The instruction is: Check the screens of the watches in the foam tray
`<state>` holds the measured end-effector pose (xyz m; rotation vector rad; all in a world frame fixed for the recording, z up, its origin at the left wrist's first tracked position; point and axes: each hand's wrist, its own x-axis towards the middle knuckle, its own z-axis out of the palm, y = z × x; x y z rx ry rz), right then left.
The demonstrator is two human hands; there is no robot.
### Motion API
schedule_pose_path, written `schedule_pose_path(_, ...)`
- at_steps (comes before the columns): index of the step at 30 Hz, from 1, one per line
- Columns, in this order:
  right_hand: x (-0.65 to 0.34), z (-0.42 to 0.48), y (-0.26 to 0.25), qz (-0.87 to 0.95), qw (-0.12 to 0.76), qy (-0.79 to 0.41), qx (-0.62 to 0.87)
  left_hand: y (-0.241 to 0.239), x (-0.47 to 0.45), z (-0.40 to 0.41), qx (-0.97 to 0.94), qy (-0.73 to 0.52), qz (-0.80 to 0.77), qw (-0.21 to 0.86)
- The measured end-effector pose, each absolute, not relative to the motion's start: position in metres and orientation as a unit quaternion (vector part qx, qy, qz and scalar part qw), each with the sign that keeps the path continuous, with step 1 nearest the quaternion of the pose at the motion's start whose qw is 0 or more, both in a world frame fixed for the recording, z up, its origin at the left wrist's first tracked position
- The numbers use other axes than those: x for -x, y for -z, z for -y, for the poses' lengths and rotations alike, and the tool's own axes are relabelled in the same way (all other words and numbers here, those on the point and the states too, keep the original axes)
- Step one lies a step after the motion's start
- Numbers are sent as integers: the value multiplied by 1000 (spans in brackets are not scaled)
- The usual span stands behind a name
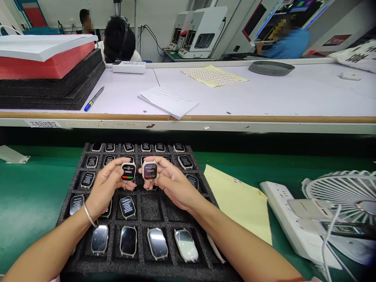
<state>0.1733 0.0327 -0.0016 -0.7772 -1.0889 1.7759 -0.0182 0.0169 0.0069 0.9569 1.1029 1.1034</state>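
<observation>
Green-matted workshop bench [29, 196]: over a black foam grid tray [151, 209] of similar watches [128, 241], the left hand [102, 188] grips a pale-cased square smartwatch [128, 171] and the right hand [172, 182] a matching lit smartwatch [150, 170], apparently a side-by-side screen check, with bare cells beneath suited to careful screen-up reseating.

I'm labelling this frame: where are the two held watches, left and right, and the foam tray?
left held watch [128, 171], head view, lit screen.
right held watch [150, 170], head view, lit screen.
foam tray [152, 205], head view, empty cell.
</observation>
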Motion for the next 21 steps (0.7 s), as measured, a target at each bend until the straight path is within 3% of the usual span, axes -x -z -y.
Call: schedule_pose_path(21, -175, -35, 4, 396, 435, -741, 323, -6, 17, -18, -412, -475, -484, 608)
